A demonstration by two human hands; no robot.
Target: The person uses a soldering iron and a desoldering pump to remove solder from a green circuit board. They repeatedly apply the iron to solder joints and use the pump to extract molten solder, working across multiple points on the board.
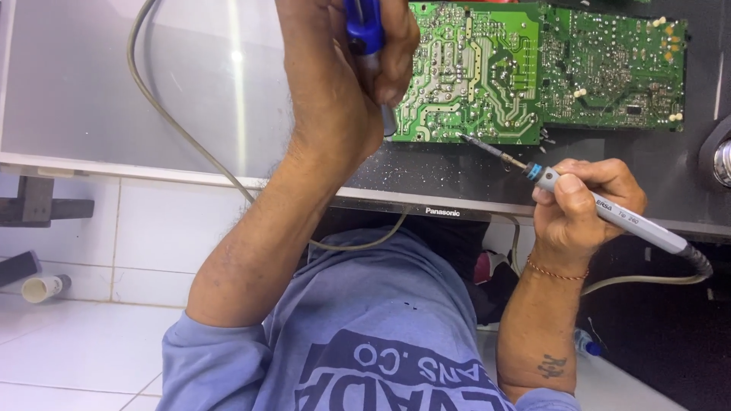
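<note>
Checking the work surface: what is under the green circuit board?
A dark panel flecked with pale specks shows beside the green circuit board. Directly beneath is covered by the board; the left hand hides one corner.

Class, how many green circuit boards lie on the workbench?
2: the left circuit board beside the left hand, the right circuit board adjoining it. More may lie beyond the frame.

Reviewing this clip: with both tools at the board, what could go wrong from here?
1. The soldering iron in the right hand has its tip at the edge of the green circuit board, close to the left hand gripping the blue-handled tool; a slip might burn skin.
2. The iron's cable hangs off the table edge; a snag could jerk the tip.
</note>
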